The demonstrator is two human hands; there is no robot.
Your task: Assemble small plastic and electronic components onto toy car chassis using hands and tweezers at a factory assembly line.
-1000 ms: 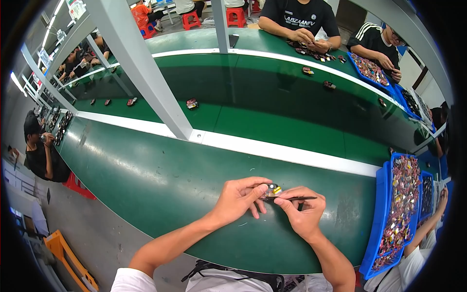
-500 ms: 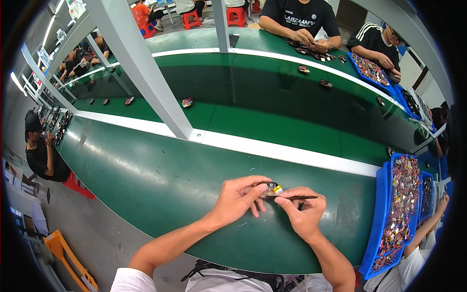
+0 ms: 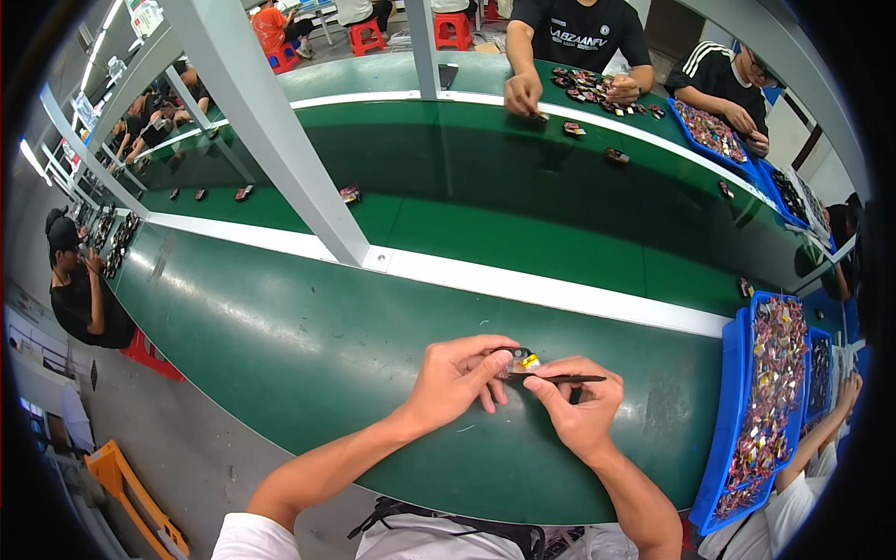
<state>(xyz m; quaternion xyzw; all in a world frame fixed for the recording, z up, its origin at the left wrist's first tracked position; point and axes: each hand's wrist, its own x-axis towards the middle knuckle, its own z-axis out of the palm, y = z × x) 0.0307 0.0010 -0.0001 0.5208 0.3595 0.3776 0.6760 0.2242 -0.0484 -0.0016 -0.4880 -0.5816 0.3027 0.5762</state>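
The left hand (image 3: 455, 376) has its grip clamped on a small dark part (image 3: 516, 357) with a yellow patch on it, thumb and fingertips pinching it from the left. The right hand (image 3: 576, 403) is closed in a pinch around a thin dark tool (image 3: 558, 379), which lies level and points left, its tip meeting the small part. The two hands are almost touching, held just above the near edge of a green bench (image 3: 308, 345), a little right of the centre. Both bare forearms come up from the near edge of the view.

To the right of the hands, close by, a long blue tray (image 3: 730, 411) stands on the bench, filled with many small mixed-colour pieces; a second blue tray lies just beyond it at the far right.

A white strip (image 3: 523, 285) runs left to right across the bench, beyond the hands. Past it a darker green belt (image 3: 523, 196) carries a few small dark parts, well apart from each other. A pale grey post (image 3: 271, 131) rises slanting from the white strip on the left.

On the far side, a person in a black shirt (image 3: 583, 37) handles a scatter of small parts, with another seated person and more blue trays to the far right. At the left, a person in dark clothes (image 3: 79, 299) sits by the end of the bench.
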